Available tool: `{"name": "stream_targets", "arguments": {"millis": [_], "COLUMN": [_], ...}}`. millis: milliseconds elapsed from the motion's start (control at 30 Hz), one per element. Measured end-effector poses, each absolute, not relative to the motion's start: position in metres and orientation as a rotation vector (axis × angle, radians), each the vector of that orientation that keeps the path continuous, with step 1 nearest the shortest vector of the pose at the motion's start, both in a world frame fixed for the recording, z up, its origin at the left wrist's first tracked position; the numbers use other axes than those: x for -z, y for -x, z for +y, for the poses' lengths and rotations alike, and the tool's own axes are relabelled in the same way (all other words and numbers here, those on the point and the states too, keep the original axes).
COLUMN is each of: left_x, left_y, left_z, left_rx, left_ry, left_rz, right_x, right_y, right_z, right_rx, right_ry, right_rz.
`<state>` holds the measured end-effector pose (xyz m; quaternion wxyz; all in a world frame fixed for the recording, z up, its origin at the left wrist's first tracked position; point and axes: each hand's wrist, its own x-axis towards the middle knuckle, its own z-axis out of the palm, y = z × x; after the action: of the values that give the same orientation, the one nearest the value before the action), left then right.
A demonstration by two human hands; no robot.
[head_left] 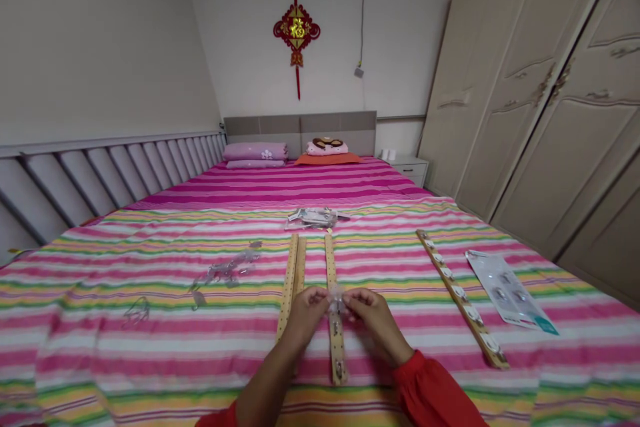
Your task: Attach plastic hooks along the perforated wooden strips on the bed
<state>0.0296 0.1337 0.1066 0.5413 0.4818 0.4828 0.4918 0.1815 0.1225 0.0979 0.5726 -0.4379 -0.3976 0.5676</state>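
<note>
Between my two hands is a small clear plastic packet (337, 296), pinched from both sides; what is inside it is too small to make out. My left hand (309, 312) grips its left edge with thumb and fingertips. From the other side, my right hand (374, 317) pinches it the same way. Directly beneath lies a narrow wooden strip with holes (331, 263), bearing small metal fittings (336, 328) on its near part. Two more drilled wooden strips (289, 280) lie side by side by my left hand, partly covered by it.
On the right, a wooden strip (453, 287) carries several metal-and-white fittings, beside a blister pack (510, 293). Clear plastic scraps (227, 271) lie left, near a loose clear piece (137, 310). Packaged items (315, 217) sit farther back on the striped bedspread (165, 347). A wardrobe (530, 93) stands right.
</note>
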Motion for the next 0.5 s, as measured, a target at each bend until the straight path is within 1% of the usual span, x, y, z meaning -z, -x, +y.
{"name": "stream_targets", "arguments": {"millis": [267, 500], "left_x": [-0.095, -0.081], "left_y": [-0.039, -0.04], "left_z": [0.198, 0.224], "left_rx": [-1.053, -1.024], "left_ry": [-0.972, -0.953], "left_rz": [1.23, 1.331], "right_x": [-0.088, -0.07], "right_y": [-0.185, -0.179], "right_z": [0.184, 0.212], "right_rx": [-1.337, -1.322], "right_ry": [1.111, 1.133], "right_rz": [-0.877, -0.846]}}
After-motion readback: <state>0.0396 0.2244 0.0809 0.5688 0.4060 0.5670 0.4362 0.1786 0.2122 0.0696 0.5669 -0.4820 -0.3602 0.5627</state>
